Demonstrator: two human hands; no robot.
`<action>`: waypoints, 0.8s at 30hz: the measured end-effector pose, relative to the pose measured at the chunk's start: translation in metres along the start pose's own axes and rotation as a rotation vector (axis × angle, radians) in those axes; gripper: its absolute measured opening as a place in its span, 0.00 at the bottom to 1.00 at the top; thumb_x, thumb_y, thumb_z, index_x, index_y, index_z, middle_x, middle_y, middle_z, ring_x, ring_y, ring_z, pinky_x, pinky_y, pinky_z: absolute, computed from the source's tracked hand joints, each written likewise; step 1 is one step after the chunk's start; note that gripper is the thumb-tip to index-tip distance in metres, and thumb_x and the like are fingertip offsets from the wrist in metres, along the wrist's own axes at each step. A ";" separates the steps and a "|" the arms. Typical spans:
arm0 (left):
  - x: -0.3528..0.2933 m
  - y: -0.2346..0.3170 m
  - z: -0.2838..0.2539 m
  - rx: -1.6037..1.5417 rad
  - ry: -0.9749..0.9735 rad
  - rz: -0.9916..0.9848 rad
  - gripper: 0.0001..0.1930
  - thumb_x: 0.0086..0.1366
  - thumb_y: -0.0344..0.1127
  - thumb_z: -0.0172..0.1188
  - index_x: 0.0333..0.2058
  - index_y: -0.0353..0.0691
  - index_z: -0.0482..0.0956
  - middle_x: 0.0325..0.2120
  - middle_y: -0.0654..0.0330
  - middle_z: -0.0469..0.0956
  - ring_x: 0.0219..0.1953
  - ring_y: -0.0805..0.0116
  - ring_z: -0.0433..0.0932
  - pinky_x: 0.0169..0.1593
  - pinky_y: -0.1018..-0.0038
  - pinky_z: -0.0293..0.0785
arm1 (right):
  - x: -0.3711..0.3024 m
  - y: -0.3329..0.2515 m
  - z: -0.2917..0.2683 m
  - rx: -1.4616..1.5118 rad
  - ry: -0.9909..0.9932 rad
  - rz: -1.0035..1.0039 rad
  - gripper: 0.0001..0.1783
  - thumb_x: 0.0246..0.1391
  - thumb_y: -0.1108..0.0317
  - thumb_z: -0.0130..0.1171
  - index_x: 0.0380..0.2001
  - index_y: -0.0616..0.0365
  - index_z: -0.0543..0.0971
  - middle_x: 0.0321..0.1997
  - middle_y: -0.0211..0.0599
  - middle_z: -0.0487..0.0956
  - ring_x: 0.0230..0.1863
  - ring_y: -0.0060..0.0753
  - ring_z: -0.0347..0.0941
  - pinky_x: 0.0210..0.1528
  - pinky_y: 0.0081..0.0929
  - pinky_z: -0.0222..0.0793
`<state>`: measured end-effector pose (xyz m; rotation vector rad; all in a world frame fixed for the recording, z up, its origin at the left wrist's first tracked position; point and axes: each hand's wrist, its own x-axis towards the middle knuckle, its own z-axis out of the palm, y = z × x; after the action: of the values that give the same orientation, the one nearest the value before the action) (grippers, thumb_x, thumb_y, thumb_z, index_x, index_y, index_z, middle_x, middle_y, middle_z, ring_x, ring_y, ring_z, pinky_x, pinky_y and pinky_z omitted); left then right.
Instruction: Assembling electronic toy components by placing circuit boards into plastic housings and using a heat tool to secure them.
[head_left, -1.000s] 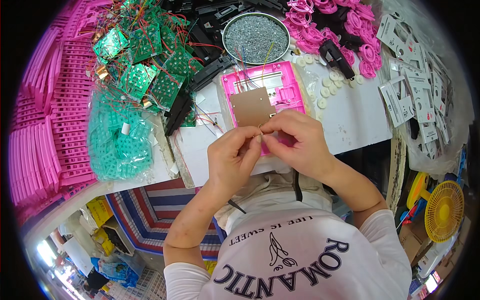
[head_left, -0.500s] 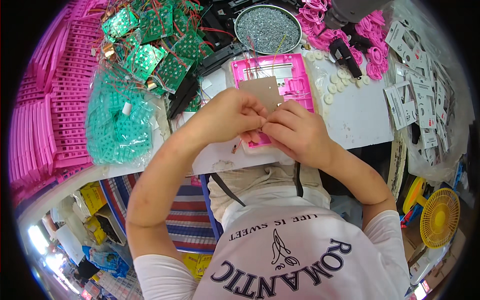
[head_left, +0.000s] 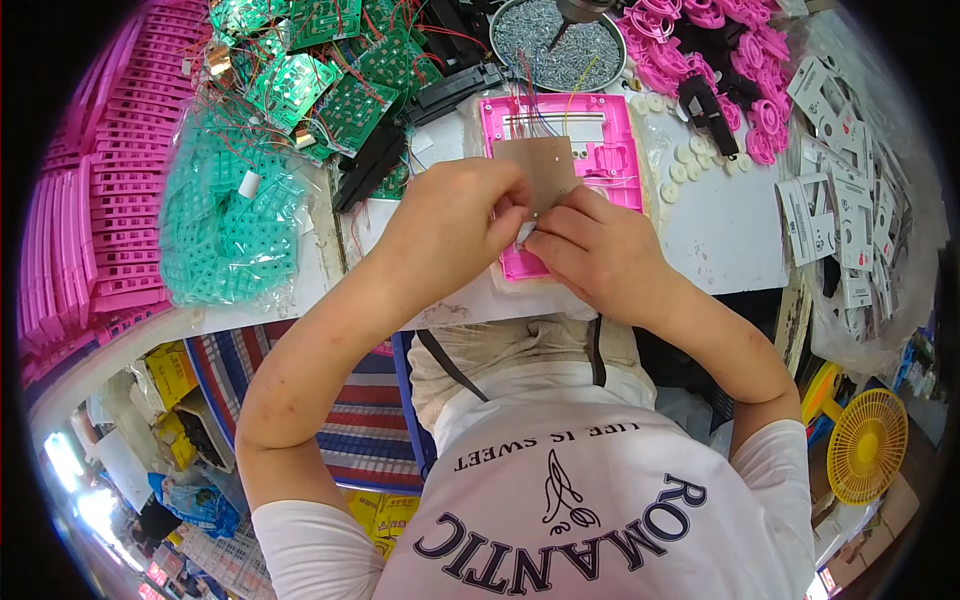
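A flat brown board (head_left: 545,165) with small holes is tilted over the pink plastic housing (head_left: 630,160); thin red, blue and yellow wires rise behind its upper edge. My right hand (head_left: 600,250) grips the board's lower corner with closed fingers. My left hand (head_left: 465,210) is at the board's left edge, thumb and fingers pinched together; what is between them is hidden. A small white piece (head_left: 525,232) shows between the fingertips of both hands. The housing lies on the white worktop in front of me.
Green circuit boards (head_left: 295,85) with red wires and a bag of teal parts (head_left: 230,220) lie left, beside stacked pink panels (head_left: 125,180). A round tray of screws (head_left: 560,45) stands behind the housing, below a dark tool tip. White discs (head_left: 690,160), pink rings (head_left: 765,90) and bagged white plates (head_left: 850,200) are right.
The left hand's fingers have drawn up and closed in at the board's left edge. The white piece now shows between the hands. A tool tip now appears over the screws as the view shifted.
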<state>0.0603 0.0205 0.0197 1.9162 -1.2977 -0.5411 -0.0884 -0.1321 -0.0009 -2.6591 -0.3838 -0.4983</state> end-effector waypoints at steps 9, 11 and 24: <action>-0.005 0.016 -0.017 -0.770 -0.529 -0.751 0.20 0.74 0.45 0.53 0.31 0.34 0.82 0.14 0.60 0.78 0.11 0.78 0.72 0.14 0.82 0.62 | -0.009 0.005 -0.008 0.302 0.158 0.094 0.14 0.44 0.76 0.69 0.36 0.57 0.79 0.39 0.37 0.79 0.37 0.41 0.77 0.34 0.32 0.74; -0.004 0.017 -0.014 -0.886 -0.531 -0.801 0.20 0.74 0.45 0.52 0.32 0.33 0.82 0.15 0.59 0.78 0.11 0.78 0.72 0.13 0.82 0.62 | -0.010 0.004 -0.009 0.307 0.175 0.086 0.13 0.44 0.76 0.69 0.36 0.59 0.79 0.39 0.38 0.80 0.37 0.42 0.77 0.35 0.32 0.75; 0.021 0.010 -0.005 -0.797 -0.561 -0.862 0.12 0.71 0.37 0.57 0.35 0.32 0.82 0.22 0.56 0.82 0.15 0.76 0.77 0.14 0.82 0.64 | -0.012 0.008 -0.012 0.147 0.173 -0.094 0.13 0.38 0.74 0.69 0.32 0.59 0.81 0.38 0.35 0.81 0.39 0.39 0.79 0.33 0.30 0.78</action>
<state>0.0663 0.0014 0.0319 1.5614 -0.3151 -1.8099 -0.0996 -0.1461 0.0017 -2.4429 -0.4749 -0.6961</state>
